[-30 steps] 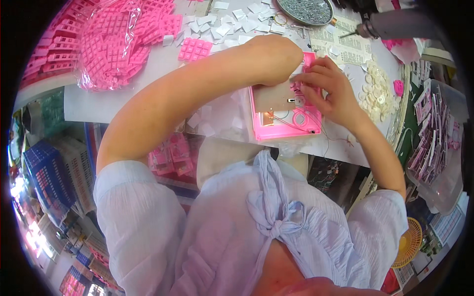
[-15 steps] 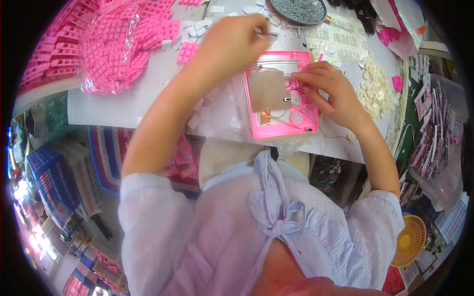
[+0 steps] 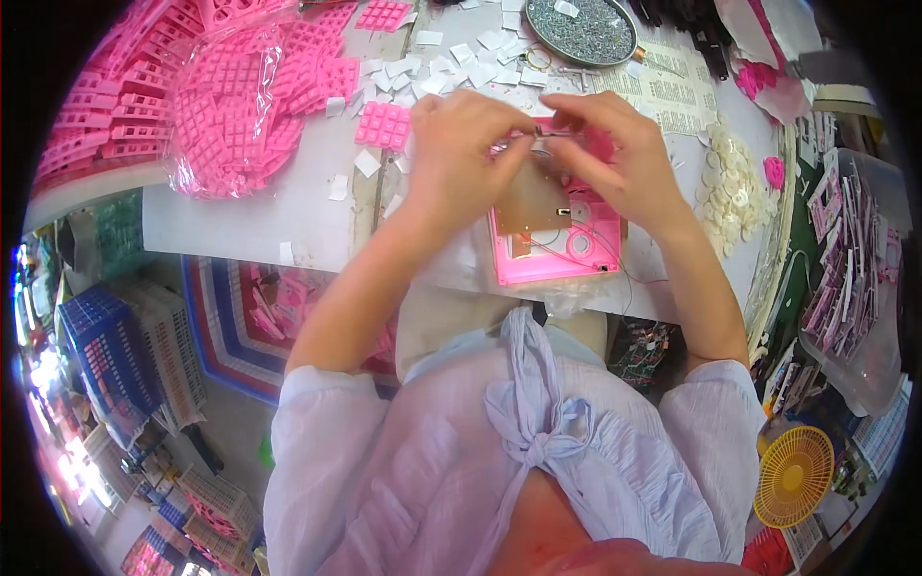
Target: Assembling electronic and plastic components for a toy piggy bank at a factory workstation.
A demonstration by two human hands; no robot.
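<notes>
A pink plastic case point(image 3: 557, 274) lies on the table before me, with thin wires running inside it and over its right edge. A flat brown circuit board point(image 3: 531, 204) sits in its left part, beside a round pink ring point(image 3: 582, 242). Over the case's far end, my left hand point(image 3: 468, 146) and my right hand point(image 3: 622, 161) meet with fingertips almost touching. Both are closed in a pinch around something small, dark and shiny, too small to name. My fingers hide much of the case's far end.
Behind the case stands a round dish point(image 3: 584, 36) of small metal screws. White paper squares point(image 3: 461, 56) lie scattered near a pink keypad point(image 3: 382, 126). At left is a clear bag point(image 3: 226, 115) of pink keypads; at right, a heap of cream discs point(image 3: 732, 187).
My left hand has come back from near the screw dish to the case's far end. My right hand has moved up from the case's right side to meet it.
</notes>
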